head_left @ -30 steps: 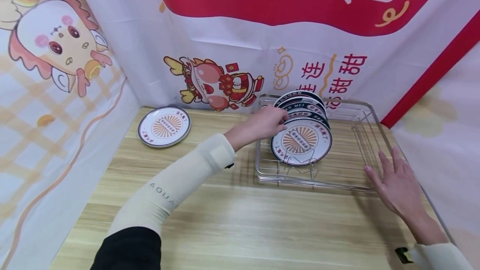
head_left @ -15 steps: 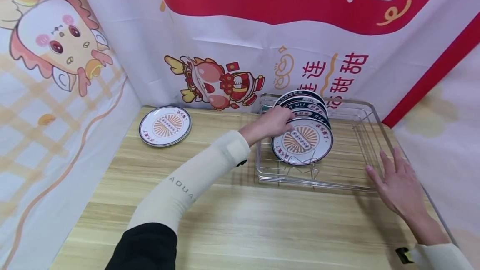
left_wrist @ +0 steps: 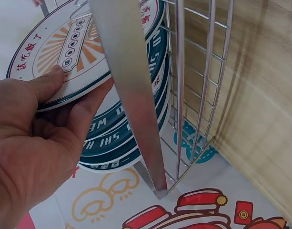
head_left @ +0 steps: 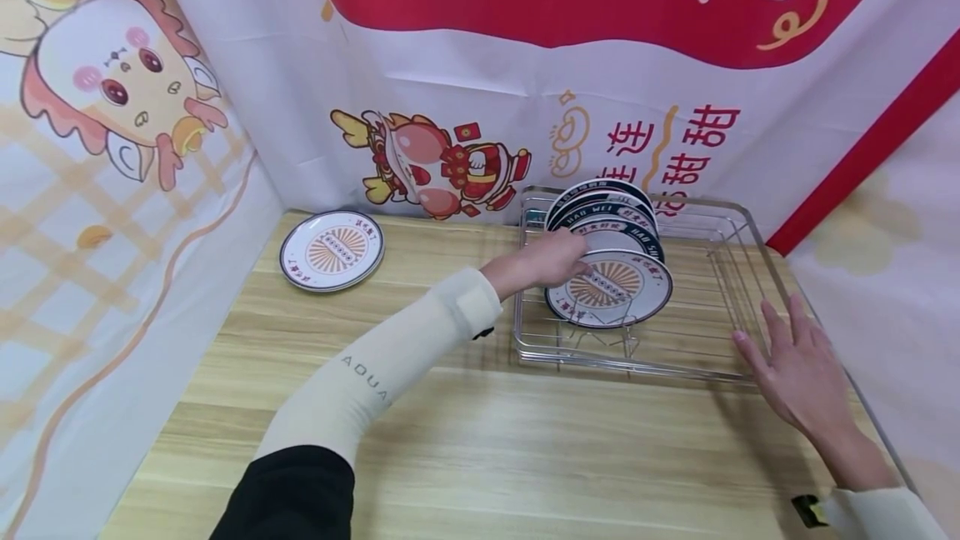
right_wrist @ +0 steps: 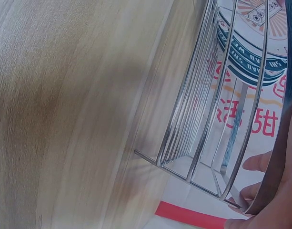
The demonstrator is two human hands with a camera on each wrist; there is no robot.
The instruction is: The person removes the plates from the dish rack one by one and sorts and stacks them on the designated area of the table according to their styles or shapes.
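Several white plates with dark printed undersides and an orange sunburst design stand in a wire dish rack (head_left: 697, 373). My left hand (head_left: 543, 259) pinches the front plate (head_left: 611, 288) at its left edge. In the left wrist view the thumb lies on the face of that plate (left_wrist: 45, 59), and the fingers are beneath it. This plate leans back less steeply than the plates behind it (head_left: 607, 211), with a gap between. My right hand (head_left: 802, 369) rests at the rack's right front corner, fingers spread. The right wrist view shows its fingertips (right_wrist: 260, 162) past the metal rim.
Two or more stacked plates (head_left: 332, 251) lie flat on the wooden table (head_left: 480, 440), left of the rack. A printed cloth (head_left: 450, 82) hangs directly behind the rack, and others hang at both sides. Wire dividers hold up the plates.
My left hand first moves right onto the front plate's edge, then shifts down slightly. The front plate's top tips forward, away from the others. My right hand stays in place.
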